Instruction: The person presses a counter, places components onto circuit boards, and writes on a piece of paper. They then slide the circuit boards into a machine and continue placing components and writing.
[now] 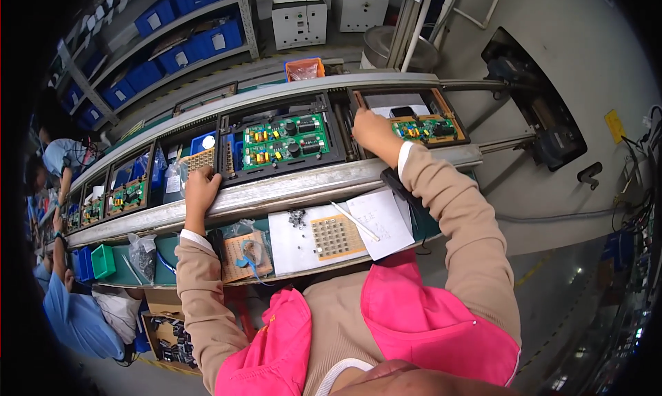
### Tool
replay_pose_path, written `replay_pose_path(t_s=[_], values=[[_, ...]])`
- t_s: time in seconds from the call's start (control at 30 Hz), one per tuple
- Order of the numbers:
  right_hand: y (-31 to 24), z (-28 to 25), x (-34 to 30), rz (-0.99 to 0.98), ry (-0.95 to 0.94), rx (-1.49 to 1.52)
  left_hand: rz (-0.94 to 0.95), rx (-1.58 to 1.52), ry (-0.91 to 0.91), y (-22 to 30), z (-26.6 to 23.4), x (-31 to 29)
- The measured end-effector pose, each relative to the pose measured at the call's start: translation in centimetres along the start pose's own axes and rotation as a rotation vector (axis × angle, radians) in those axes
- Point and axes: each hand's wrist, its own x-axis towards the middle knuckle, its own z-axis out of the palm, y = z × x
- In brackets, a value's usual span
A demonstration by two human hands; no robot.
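Frame [452, 113] w/ green PCB [434, 129] sits at R end of conveyor [276, 90]; PCB's long axis runs L–R, approx. parallel to near rail [296, 182]. R hand [374, 130] is at frame's L edge, fingers curled — can't tell if gripping. L hand [201, 187] reaches over near rail, fingers bent by tan grid board [201, 160]; hold unclear too. Betw. hands: black carrier [334, 141] w/ twin green PCBs [279, 147], same L–R lie. Black item [402, 112] behind the R-end PCB. R forearm [448, 196] crosses near rail. Bench [164, 277] below — white paper [283, 227], pen [355, 221], 2nd grid board [336, 236]. Orange bin [304, 69] beyond conveyor.
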Motion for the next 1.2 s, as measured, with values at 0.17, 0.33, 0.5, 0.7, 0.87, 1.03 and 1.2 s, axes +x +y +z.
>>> replay_pose_path(t_s=[0.17, 0.33, 0.5, 0.7, 0.87, 1.03, 1.2], values=[[0.6, 2.5, 0.1, 0.072, -0.019, -0.148, -0.061, -0.021, -0.07, 0.7, -0.8, -0.1], [0.7, 1.9, -0.2, 0.027, -0.034, -0.154, -0.049, 0.001, -0.02, -0.1, -0.6, -0.3], [2.8, 1.9, 0.0, 0.144, -0.041, 0.028, -0.045, 0.018, -0.021, 0.5, -0.7, -0.1], [6.4, 3.8, 0.8, 0.154, 0.021, 0.248, -0.049, 0.007, -0.047, 0.3, -0.6, 0.0], [7.5, 3.9, 1.5, 0.165, -0.055, 0.188, -0.036, -0.003, -0.041, 0.0, -0.5, 0.0], [8.7, 3.6, 1.4, 0.232, -0.068, 0.125, -0.045, 0.01, -0.052, 0.2, -0.4, -0.1], [10.5, 3.1, 1.6, 0.304, -0.061, 0.114, -0.041, -0.004, -0.048, -0.2, -0.3, 0.0]])
